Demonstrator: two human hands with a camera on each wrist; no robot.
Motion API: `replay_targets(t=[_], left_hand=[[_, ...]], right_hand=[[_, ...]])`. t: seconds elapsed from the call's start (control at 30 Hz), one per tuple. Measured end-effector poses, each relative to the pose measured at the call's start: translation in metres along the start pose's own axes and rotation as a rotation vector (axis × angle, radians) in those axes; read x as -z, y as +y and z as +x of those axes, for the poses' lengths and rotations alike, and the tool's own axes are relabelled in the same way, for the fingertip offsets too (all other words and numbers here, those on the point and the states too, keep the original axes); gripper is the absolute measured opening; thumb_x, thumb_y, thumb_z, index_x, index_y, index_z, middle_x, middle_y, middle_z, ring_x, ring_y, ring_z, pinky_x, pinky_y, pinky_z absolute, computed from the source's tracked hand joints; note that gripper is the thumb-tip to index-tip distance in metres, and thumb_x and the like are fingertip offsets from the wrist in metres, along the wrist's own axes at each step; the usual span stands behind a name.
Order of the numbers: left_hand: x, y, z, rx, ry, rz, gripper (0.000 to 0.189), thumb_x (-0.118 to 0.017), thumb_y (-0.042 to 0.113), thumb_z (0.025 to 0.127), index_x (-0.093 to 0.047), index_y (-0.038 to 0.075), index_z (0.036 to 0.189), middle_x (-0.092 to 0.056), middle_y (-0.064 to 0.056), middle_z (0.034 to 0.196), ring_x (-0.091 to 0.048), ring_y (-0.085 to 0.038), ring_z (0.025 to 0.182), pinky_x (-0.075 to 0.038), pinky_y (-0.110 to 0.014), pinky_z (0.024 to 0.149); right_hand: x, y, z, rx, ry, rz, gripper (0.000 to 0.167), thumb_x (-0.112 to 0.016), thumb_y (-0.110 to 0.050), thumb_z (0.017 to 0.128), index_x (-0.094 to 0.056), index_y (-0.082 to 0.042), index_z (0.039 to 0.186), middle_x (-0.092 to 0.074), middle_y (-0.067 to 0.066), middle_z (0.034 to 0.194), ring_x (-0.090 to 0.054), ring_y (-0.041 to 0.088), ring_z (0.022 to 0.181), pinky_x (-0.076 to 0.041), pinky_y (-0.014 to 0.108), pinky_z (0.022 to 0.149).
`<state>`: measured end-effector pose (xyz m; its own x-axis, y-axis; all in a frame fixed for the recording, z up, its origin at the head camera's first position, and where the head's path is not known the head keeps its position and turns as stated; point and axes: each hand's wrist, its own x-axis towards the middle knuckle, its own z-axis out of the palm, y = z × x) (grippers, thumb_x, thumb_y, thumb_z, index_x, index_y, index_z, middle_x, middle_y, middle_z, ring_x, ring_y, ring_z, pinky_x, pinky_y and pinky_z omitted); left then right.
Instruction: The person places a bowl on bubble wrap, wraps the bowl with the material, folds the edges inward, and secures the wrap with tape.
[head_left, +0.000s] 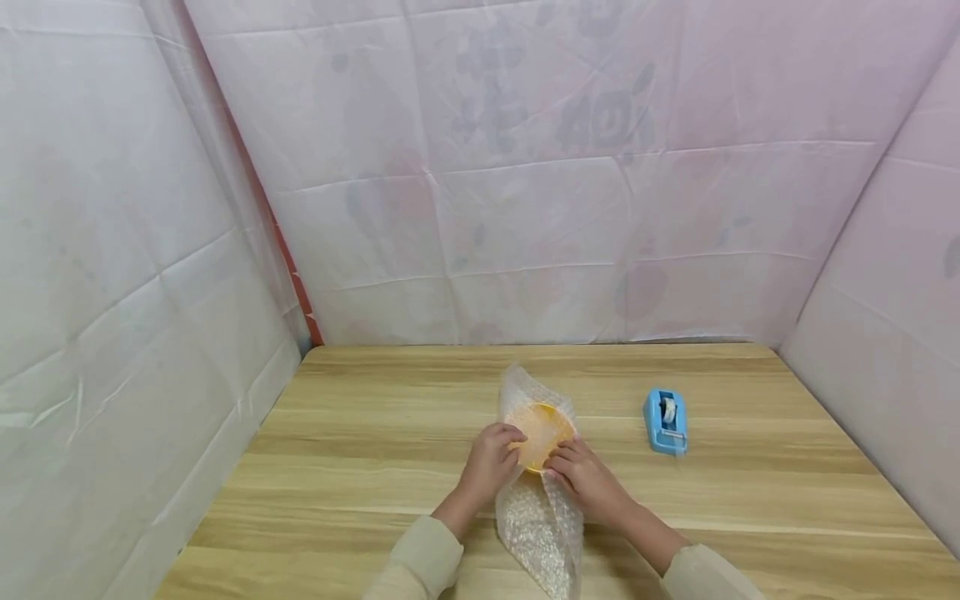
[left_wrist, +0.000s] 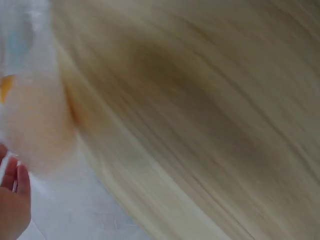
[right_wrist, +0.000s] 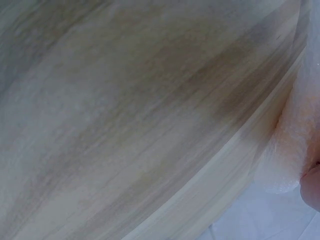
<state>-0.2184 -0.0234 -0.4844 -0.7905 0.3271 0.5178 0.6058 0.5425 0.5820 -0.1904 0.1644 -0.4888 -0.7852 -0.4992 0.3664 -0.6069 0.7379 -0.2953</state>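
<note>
An orange bowl [head_left: 550,432] sits partly wrapped in bubble wrap [head_left: 531,511] near the front middle of the table. The wrap covers its outside and part of its inside, while some of the orange rim shows. From the left, my left hand [head_left: 488,460] grips the wrap at the bowl's edge with curled fingers. My right hand [head_left: 587,477] pinches the wrap at the lower right of the rim. One end of the wrap trails towards me, and another points away. Through the wrap, the bowl's side looks pale orange in both wrist views, which are blurred.
A light blue tape dispenser [head_left: 665,422] with a roll of tape stands to the right on the wood-grain table [head_left: 360,417]. Pale cloth sheets [head_left: 525,217] hang behind the table and along its left and right sides.
</note>
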Motion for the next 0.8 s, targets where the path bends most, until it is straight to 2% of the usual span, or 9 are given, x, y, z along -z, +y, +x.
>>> replay_targets(t=[0.1,0.2,0.37,0.53,0.63,0.8], left_hand=[[0.001,-0.004,-0.003,-0.141,0.025,0.194,0.012,-0.071,0.007,0.078,-0.071,0.006,0.090,-0.066,-0.006,0.102,-0.059,-0.021,0.098,-0.052,-0.028,0.085],[0.001,-0.008,-0.004,-0.229,0.049,0.328,0.019,-0.072,0.016,0.078,-0.071,0.007,0.094,-0.065,-0.008,0.111,-0.058,-0.023,0.107,-0.051,-0.031,0.089],[0.001,-0.015,-0.007,-0.382,0.016,0.457,0.023,-0.067,0.021,0.083,-0.069,0.006,0.099,-0.064,-0.012,0.116,-0.058,-0.028,0.113,-0.049,-0.033,0.094],[0.000,-0.022,-0.009,-0.550,-0.029,0.560,0.023,-0.056,0.021,0.090,-0.067,0.006,0.104,-0.065,-0.010,0.115,-0.058,-0.025,0.114,-0.046,-0.031,0.098],[0.000,-0.025,-0.009,-0.599,-0.065,0.606,0.025,-0.057,0.021,0.089,-0.065,0.006,0.108,-0.066,-0.009,0.115,-0.058,-0.024,0.114,-0.046,-0.030,0.098],[0.002,-0.024,-0.010,-0.599,-0.136,0.631,0.029,-0.061,0.020,0.085,-0.063,0.007,0.112,-0.066,-0.008,0.116,-0.058,-0.023,0.115,-0.045,-0.033,0.100]], right_hand=[[0.001,-0.001,0.000,-0.003,0.000,0.002,0.013,-0.057,-0.011,0.089,-0.068,-0.006,0.093,-0.068,0.008,0.097,-0.058,0.029,0.103,-0.036,0.057,0.100],[0.001,-0.002,-0.001,-0.002,0.004,0.004,0.013,-0.057,-0.012,0.089,-0.068,-0.006,0.093,-0.068,0.008,0.098,-0.058,0.030,0.105,-0.036,0.057,0.100],[0.000,-0.002,-0.001,0.002,0.020,0.008,0.013,-0.057,-0.012,0.089,-0.069,-0.006,0.093,-0.067,0.007,0.096,-0.058,0.028,0.102,-0.036,0.057,0.100],[0.000,-0.002,-0.001,0.001,0.023,-0.006,0.014,-0.057,-0.014,0.089,-0.069,-0.008,0.095,-0.067,0.004,0.097,-0.060,0.023,0.099,-0.036,0.056,0.100],[-0.001,-0.001,-0.001,0.003,0.017,-0.014,0.015,-0.057,-0.014,0.089,-0.069,-0.009,0.098,-0.068,0.003,0.101,-0.060,0.023,0.103,-0.035,0.056,0.101],[0.000,-0.001,-0.001,0.010,0.019,-0.006,0.016,-0.057,-0.014,0.090,-0.069,-0.010,0.098,-0.067,0.003,0.102,-0.060,0.024,0.104,-0.035,0.056,0.101]])
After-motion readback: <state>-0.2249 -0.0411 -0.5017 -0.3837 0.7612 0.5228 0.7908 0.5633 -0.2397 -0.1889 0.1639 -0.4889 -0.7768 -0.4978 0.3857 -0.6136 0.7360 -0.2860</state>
